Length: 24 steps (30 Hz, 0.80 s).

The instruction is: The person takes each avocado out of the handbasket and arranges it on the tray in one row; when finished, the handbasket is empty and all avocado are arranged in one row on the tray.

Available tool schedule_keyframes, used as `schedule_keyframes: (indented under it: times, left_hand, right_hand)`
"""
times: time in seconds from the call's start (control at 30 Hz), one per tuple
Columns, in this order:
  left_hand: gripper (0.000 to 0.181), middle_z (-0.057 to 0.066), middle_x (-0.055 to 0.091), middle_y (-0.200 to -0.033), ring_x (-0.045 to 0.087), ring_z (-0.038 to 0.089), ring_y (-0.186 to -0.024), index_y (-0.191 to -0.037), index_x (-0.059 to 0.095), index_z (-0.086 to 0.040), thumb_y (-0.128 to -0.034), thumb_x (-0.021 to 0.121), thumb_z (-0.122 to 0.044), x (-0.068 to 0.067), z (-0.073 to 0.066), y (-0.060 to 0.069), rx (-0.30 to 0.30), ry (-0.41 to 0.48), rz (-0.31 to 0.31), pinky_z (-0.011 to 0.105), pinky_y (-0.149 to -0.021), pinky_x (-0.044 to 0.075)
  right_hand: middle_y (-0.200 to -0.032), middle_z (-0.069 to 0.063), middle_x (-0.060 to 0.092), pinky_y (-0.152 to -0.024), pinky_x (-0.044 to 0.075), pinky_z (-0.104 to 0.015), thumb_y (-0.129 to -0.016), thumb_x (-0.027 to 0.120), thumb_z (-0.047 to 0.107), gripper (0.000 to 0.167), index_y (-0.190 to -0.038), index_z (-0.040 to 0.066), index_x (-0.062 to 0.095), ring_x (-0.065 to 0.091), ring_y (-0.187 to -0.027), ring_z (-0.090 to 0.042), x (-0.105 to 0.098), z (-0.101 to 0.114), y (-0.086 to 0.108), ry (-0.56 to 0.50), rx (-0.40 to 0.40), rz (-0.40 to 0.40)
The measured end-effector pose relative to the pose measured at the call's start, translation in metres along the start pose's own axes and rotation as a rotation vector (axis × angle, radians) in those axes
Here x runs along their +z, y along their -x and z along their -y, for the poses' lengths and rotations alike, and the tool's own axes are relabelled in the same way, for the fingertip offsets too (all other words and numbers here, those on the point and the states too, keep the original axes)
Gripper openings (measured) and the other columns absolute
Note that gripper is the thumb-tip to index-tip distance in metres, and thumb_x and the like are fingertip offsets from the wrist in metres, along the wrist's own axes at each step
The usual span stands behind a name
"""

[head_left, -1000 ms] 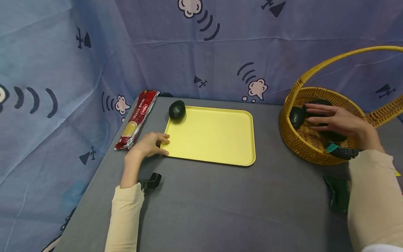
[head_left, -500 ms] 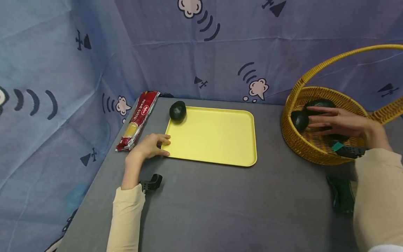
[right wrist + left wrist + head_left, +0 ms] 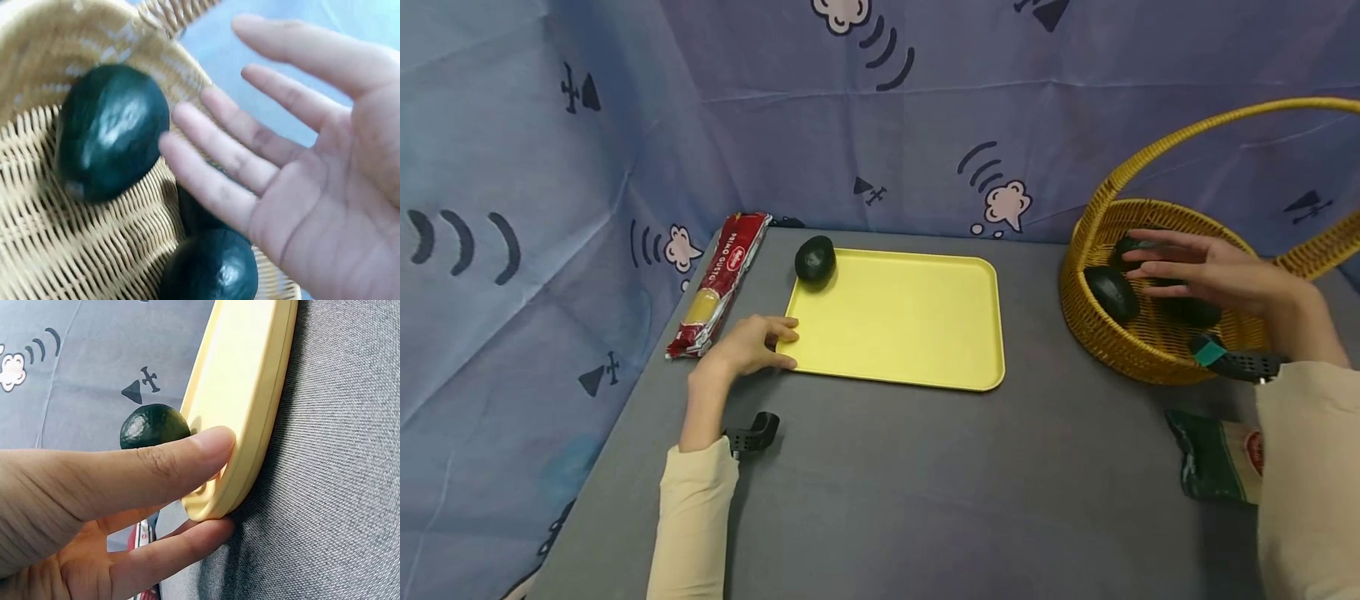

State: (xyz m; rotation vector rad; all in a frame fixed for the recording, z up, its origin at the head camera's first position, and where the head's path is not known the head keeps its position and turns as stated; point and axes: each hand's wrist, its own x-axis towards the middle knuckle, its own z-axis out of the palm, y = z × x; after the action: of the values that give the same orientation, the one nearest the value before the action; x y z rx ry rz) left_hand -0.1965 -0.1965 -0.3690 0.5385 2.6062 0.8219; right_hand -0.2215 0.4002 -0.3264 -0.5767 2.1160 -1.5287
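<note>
My left hand (image 3: 747, 344) pinches the near left corner of a yellow tray (image 3: 910, 325); in the left wrist view the thumb lies on the rim and a finger beneath it. A dark green avocado (image 3: 816, 260) rests at the tray's far left corner. Over the wicker basket (image 3: 1093, 337), my right hand (image 3: 1228, 271) has its fingers spread and holds nothing. Inside the basket lie an avocado (image 3: 1111, 294) at the left, another avocado (image 3: 1123, 252) behind it, and a third avocado (image 3: 1192, 312) below the hand. The right wrist view shows a large avocado (image 3: 112, 132) near the fingertips.
Left of the tray lies a red pasta packet (image 3: 721, 283). A green packet (image 3: 1213, 458) sits in front of the basket, partly behind my right sleeve. The basket's tall handle (image 3: 1150, 150) arches up at the right. A patterned blue cloth (image 3: 917, 167) hangs behind the grey table.
My right hand has shifted slightly right and lifted a little off the avocados, which have shifted inside the basket. More of the green packet shows. My left hand stays on the tray corner.
</note>
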Motion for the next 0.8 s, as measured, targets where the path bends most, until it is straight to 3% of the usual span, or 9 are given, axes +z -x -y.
schedule_keyframes:
  times: [0.1,0.2,0.3,0.4,0.67,0.8]
  left_hand:
    - [0.045,0.021,0.049,-0.140,0.035,0.040,-0.134,-0.121,0.061,0.011,-0.0822,0.075,-0.006,-0.001,-0.001,0.000,-0.010,0.004,0.002,0.051,-0.109,0.031]
    - [0.045,0.021,0.048,-0.140,0.035,0.040,-0.134,-0.121,0.060,0.011,-0.0824,0.075,-0.007,-0.001,-0.001,0.000,-0.019,0.003,0.006,0.051,-0.109,0.030]
    - [0.045,0.021,0.048,-0.140,0.035,0.040,-0.135,-0.122,0.060,0.011,-0.0827,0.075,-0.007,0.000,-0.001,0.000,-0.022,0.000,0.012,0.051,-0.109,0.030]
    - [0.046,0.020,0.048,-0.140,0.035,0.040,-0.135,-0.122,0.060,0.010,-0.0827,0.075,-0.008,0.000,0.000,-0.001,-0.024,-0.001,0.013,0.051,-0.110,0.029]
    - [0.046,0.020,0.048,-0.140,0.035,0.040,-0.135,-0.122,0.061,0.010,-0.0826,0.075,-0.009,0.000,0.001,-0.001,-0.021,-0.005,0.018,0.052,-0.110,0.028]
    - [0.046,0.020,0.048,-0.140,0.035,0.040,-0.135,-0.122,0.061,0.010,-0.0827,0.075,-0.009,0.000,0.001,-0.002,-0.020,-0.005,0.021,0.052,-0.110,0.028]
  right_hand:
    - [-0.139,-0.001,0.048,-0.089,0.052,-0.030,-0.100,0.028,-0.011,0.058,-0.154,0.008,0.017,0.056,-0.120,-0.014,0.009,0.006,0.004,-0.061,-0.050,0.096]
    - [-0.141,-0.008,0.044,-0.089,0.053,-0.035,-0.100,0.031,-0.010,0.058,-0.154,0.007,0.016,0.055,-0.121,-0.016,0.020,0.008,0.008,-0.012,0.013,0.121]
    - [-0.142,-0.006,0.042,-0.087,0.054,-0.035,-0.101,0.036,-0.006,0.059,-0.154,0.009,0.015,0.056,-0.120,-0.012,0.027,0.007,0.013,0.080,0.108,0.081]
    - [-0.142,0.004,0.041,-0.086,0.054,-0.032,-0.101,0.038,-0.003,0.059,-0.154,0.011,0.015,0.054,-0.119,-0.004,0.027,0.004,0.019,0.118,0.148,0.027]
    - [-0.136,0.012,0.047,-0.084,0.054,-0.029,-0.101,0.033,-0.006,0.059,-0.153,0.019,0.023,0.056,-0.115,-0.004,0.010,-0.015,0.024,-0.023,0.079,-0.049]
    - [-0.146,0.000,0.033,-0.084,0.054,-0.029,-0.102,0.042,0.005,0.059,-0.154,0.020,0.018,0.054,-0.108,0.007,0.009,-0.016,0.017,0.036,0.234,-0.166]
